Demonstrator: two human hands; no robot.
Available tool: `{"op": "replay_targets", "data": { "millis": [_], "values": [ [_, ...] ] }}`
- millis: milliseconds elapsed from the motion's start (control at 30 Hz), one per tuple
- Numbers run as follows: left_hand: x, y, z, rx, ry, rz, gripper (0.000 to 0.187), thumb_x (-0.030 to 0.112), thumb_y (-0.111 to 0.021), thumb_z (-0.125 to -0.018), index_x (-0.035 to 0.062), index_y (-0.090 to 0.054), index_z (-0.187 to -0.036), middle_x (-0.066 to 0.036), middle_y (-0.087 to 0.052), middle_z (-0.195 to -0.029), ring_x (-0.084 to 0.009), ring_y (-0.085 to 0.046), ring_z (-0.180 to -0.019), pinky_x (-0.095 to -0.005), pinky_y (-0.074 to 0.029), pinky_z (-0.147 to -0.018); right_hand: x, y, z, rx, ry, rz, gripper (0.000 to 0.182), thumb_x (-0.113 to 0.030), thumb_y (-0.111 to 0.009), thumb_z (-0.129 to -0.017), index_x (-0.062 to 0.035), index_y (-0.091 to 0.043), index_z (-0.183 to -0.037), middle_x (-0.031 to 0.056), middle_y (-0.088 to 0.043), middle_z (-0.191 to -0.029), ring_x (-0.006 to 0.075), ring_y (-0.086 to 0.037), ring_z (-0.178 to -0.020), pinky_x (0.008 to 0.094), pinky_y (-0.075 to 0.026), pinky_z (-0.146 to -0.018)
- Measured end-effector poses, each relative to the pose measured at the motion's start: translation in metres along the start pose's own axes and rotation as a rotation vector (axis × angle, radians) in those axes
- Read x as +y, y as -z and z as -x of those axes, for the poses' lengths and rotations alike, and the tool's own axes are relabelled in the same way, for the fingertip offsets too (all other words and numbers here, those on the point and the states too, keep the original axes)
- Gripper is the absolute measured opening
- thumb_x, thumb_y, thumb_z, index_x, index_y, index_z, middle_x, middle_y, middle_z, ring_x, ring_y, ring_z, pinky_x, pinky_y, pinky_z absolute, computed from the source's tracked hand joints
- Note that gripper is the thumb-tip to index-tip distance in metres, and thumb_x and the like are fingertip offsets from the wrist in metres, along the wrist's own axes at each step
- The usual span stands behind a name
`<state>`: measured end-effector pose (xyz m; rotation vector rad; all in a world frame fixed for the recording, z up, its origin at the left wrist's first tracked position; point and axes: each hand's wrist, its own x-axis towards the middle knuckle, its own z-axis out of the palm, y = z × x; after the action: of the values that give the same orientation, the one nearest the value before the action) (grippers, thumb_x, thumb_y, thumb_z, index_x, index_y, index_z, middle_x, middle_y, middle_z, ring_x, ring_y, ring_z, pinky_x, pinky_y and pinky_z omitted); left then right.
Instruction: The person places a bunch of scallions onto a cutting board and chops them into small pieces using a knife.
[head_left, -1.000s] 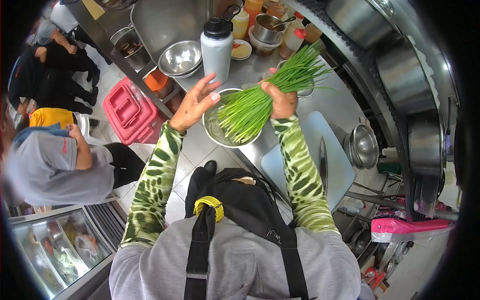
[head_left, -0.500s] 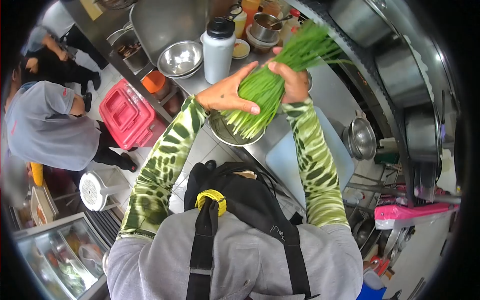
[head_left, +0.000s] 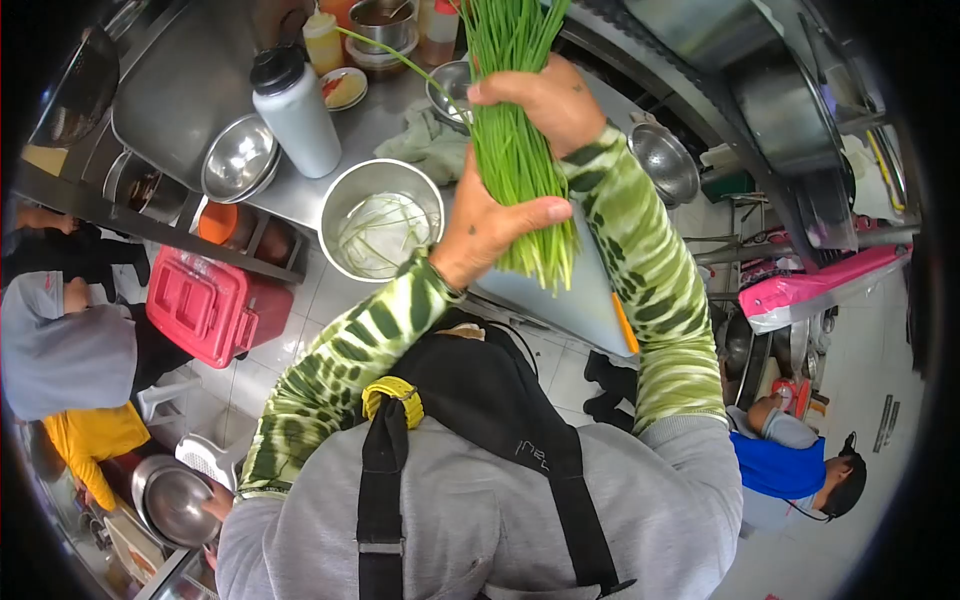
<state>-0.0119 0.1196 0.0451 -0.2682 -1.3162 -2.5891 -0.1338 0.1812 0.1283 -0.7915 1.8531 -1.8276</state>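
Observation:
A thick bunch of garlic chives (head_left: pixel 515 180) hangs in the air, leaf tips up and pale cut ends down. My right hand (head_left: pixel 545 105) is closed around its upper part. Lower down, my left hand (head_left: pixel 490 215) grips the bunch from the left, thumb across the stalks and fingers hidden behind. Left of that hand stands a round metal pot (head_left: pixel 331 205) with a few loose stalks inside. Behind and below the bunch lies a pale blue cutting board (head_left: pixel 597 290), with an orange strip (head_left: pixel 625 322) at its right edge.
On the steel counter are a white bottle (head_left: pixel 298 120), stacked metal bowls (head_left: pixel 240 158), a grey-green cloth (head_left: pixel 432 145) and a small bowl (head_left: pixel 447 85). A red bin (head_left: pixel 215 310) stands on the floor at left. Other people (head_left: pixel 70 340) are at the left and right.
The view has turned, bringing the pot's inside and another person at right into sight. The chives are now more upright and in front of the board, still in both hands.

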Motion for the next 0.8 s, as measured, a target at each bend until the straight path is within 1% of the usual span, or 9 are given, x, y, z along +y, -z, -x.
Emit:
{"op": "replay_targets", "data": {
  "millis": [200,267,367,467,567,600,700,733,800],
  "values": [
    [-0.103,-0.061,0.023,0.149,0.197,0.220,0.058,0.012,-0.076,-0.089,0.0029,-0.044,-0.136,-0.010,-0.060,-0.115,-0.0194,-0.067,-0.098,-0.0354,-0.059,-0.081,0.075,0.081,0.038,-0.077,-0.393,0.219,0.031,-0.020,-0.081,-0.073,0.0033,-0.074,-0.092,0.0128,-0.071,-0.088,0.0199,-0.067,-0.079,0.0328,-0.053,-0.074],
    [-0.143,-0.074,0.033,0.191,0.219,0.266,0.055,0.013,-0.074,-0.091,0.0030,-0.044,-0.137,-0.010,-0.061,-0.117,-0.0203,-0.067,-0.100,-0.0366,-0.059,-0.083,0.124,0.108,0.045,-0.165,-0.508,0.316,0.038,-0.026,-0.082,-0.070,0.0029,-0.075,-0.093,0.0149,-0.072,-0.091,0.0218,-0.068,-0.083,0.0330,-0.053,-0.077],
    [-0.198,-0.077,0.042,0.174,0.289,0.255,0.055,0.015,-0.072,-0.095,0.0026,-0.043,-0.140,-0.011,-0.059,-0.125,-0.0205,-0.065,-0.108,-0.0384,-0.057,-0.091,0.144,0.126,0.057,-0.334,-0.640,0.607,0.047,-0.035,-0.082,-0.067,0.0026,-0.076,-0.095,0.0165,-0.072,-0.095,0.0248,-0.068,-0.088,0.0334,-0.052,-0.082],
    [-0.213,-0.089,0.046,0.213,0.340,0.226,0.058,0.023,-0.074,-0.096,0.0023,-0.044,-0.142,-0.010,-0.061,-0.126,-0.0198,-0.064,-0.112,-0.0383,-0.054,-0.098,0.142,0.131,0.068,-0.392,-0.646,0.800,0.050,-0.036,-0.081,-0.067,0.0035,-0.075,-0.096,0.0160,-0.072,-0.095,0.0268,-0.068,-0.089,0.0359,-0.052,-0.083],
    [-0.210,-0.079,0.042,0.125,0.502,0.097,0.057,0.026,-0.074,-0.096,0.0029,-0.048,-0.141,-0.008,-0.064,-0.122,-0.0190,-0.063,-0.112,-0.0394,-0.055,-0.095,0.152,0.132,0.061,-0.468,-0.603,0.839,0.050,-0.034,-0.080,-0.066,0.0033,-0.075,-0.098,0.0189,-0.073,-0.100,0.0283,-0.069,-0.092,0.0374,-0.053,-0.083],
    [-0.201,-0.078,0.041,0.085,0.609,0.020,0.056,0.035,-0.076,-0.094,0.0032,-0.055,-0.135,-0.008,-0.067,-0.116,-0.0175,-0.064,-0.107,-0.0367,-0.056,-0.088,0.160,0.133,0.059,-0.478,-0.590,0.840,0.049,-0.034,-0.080,-0.066,0.0031,-0.075,-0.098,0.0188,-0.073,-0.099,0.0284,-0.069,-0.091,0.0376,-0.053,-0.083],
    [-0.173,-0.072,0.035,-0.009,0.857,-0.478,0.060,0.049,-0.078,-0.089,0.0032,-0.063,-0.124,-0.007,-0.069,-0.112,-0.0163,-0.064,-0.101,-0.0332,-0.056,-0.077,0.168,0.129,0.056,-0.514,-0.551,0.873,0.045,-0.029,-0.081,-0.066,0.0017,-0.076,-0.099,0.0186,-0.074,-0.101,0.0282,-0.071,-0.093,0.0374,-0.055,-0.083],
    [-0.179,-0.064,0.035,-0.018,0.877,-0.598,0.059,0.059,-0.080,-0.081,0.0087,-0.074,-0.112,-0.005,-0.071,-0.086,-0.0169,-0.067,-0.077,-0.0311,-0.053,-0.066,0.171,0.126,0.056,-0.526,-0.541,0.887,0.044,-0.027,-0.081,-0.066,0.0011,-0.076,-0.099,0.0185,-0.074,-0.103,0.0281,-0.071,-0.094,0.0372,-0.055,-0.083],
    [-0.168,-0.058,0.037,-0.123,0.900,-0.805,0.057,0.058,-0.080,-0.081,0.0072,-0.076,-0.106,-0.007,-0.070,-0.079,-0.0182,-0.067,-0.072,-0.0325,-0.052,-0.063,0.191,0.122,0.058,-0.538,-0.485,0.897,0.042,-0.026,-0.080,-0.067,0.0000,-0.076,-0.100,0.0192,-0.074,-0.103,0.0294,-0.071,-0.095,0.0382,-0.055,-0.084]
  ]
}}
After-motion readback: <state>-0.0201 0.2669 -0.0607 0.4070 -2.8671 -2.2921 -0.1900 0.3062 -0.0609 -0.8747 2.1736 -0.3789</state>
